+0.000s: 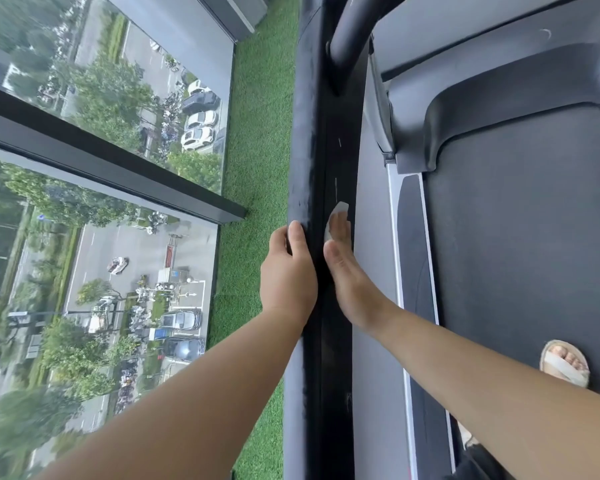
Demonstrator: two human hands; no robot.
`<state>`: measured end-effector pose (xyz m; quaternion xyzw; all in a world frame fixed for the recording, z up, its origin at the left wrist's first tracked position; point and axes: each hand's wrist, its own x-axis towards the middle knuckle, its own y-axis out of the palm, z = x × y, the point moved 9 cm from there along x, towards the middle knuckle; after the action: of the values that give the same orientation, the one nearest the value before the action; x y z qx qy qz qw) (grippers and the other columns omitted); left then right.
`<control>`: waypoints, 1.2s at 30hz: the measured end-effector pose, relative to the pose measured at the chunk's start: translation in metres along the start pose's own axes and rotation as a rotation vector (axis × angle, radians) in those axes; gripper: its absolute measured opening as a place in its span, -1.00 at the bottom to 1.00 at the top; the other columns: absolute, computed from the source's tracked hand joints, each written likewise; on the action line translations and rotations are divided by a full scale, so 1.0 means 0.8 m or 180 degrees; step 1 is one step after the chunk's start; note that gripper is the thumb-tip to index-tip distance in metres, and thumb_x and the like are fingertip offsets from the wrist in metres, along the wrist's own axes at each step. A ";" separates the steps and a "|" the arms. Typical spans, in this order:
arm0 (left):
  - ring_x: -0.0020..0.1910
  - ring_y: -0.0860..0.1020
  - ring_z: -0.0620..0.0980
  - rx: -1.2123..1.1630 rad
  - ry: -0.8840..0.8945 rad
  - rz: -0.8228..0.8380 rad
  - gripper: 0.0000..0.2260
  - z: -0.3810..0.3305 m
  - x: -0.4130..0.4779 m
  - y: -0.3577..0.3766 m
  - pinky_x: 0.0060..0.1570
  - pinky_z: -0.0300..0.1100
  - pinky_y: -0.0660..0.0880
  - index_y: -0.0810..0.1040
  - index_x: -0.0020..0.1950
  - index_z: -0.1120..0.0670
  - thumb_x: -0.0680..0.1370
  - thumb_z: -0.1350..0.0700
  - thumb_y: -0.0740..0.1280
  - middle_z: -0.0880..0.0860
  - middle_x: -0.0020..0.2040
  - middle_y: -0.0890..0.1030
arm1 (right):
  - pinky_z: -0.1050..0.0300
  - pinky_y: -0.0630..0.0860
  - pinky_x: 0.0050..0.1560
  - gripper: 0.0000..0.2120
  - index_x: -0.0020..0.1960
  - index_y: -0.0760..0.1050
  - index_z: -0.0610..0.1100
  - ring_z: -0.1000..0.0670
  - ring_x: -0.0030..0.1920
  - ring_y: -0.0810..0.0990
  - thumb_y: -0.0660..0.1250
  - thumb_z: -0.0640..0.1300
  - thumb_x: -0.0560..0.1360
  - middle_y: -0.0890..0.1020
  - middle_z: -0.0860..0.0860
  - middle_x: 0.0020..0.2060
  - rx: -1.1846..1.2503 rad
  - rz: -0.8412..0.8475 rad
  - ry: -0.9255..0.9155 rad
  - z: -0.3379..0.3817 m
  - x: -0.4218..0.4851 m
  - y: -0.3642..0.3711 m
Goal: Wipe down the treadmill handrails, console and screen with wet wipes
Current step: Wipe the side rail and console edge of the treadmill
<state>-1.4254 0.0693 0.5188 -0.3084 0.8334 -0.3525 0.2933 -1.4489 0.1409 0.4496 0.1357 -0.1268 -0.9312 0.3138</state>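
Observation:
A long black handrail of the treadmill runs from the bottom of the view up to the top, with damp streaks on its left face. My left hand grips the rail's left edge, thumb on top and fingers curled round the outer side. My right hand lies flat on the rail's top beside it and presses a white wet wipe under straight fingers; only the wipe's far end shows past the fingertips. The console and screen are out of view.
The treadmill belt and grey side rail lie to the right, with a sandalled foot on the belt. A curved black upright joins the rail at the top. Green turf and a floor-to-ceiling window are on the left.

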 end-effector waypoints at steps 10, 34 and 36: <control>0.01 0.48 -0.06 0.0078 -0.0099 -0.0019 -0.67 -0.003 -0.005 -0.002 0.00 -0.17 0.32 0.43 0.24 -0.03 0.63 -0.13 0.01 -0.11 -0.03 0.53 | 0.13 -0.31 0.49 -0.31 0.52 -0.37 0.02 0.24 0.45 -0.35 -0.17 0.30 0.55 -0.34 0.21 0.47 0.0531 0.0037 0.0594 0.009 0.027 -0.015; -0.10 0.47 0.08 0.0279 -0.0133 0.0148 -0.72 -0.008 -0.002 -0.003 -0.11 -0.11 0.31 0.38 0.14 0.01 0.64 -0.09 -0.02 -0.08 -0.22 0.48 | 0.19 -0.32 0.48 -0.37 0.42 -0.38 0.14 0.24 0.45 -0.37 -0.13 0.30 0.51 -0.37 0.18 0.47 -0.0075 0.0548 0.0217 0.022 0.020 -0.018; -0.01 0.49 0.13 0.0476 -0.0183 0.0372 -0.73 -0.014 0.003 -0.005 -0.05 -0.07 0.35 0.35 0.13 0.00 0.64 -0.11 -0.03 -0.02 -0.17 0.50 | 0.10 -0.30 0.50 -0.08 0.46 -0.41 0.11 0.24 0.44 -0.37 -0.14 0.57 0.32 -0.37 0.20 0.46 -0.0029 0.0303 0.0474 0.020 0.031 -0.029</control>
<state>-1.4336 0.0704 0.5275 -0.2465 0.8126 -0.3871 0.3593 -1.4863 0.1459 0.4527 0.1970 -0.1051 -0.9031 0.3668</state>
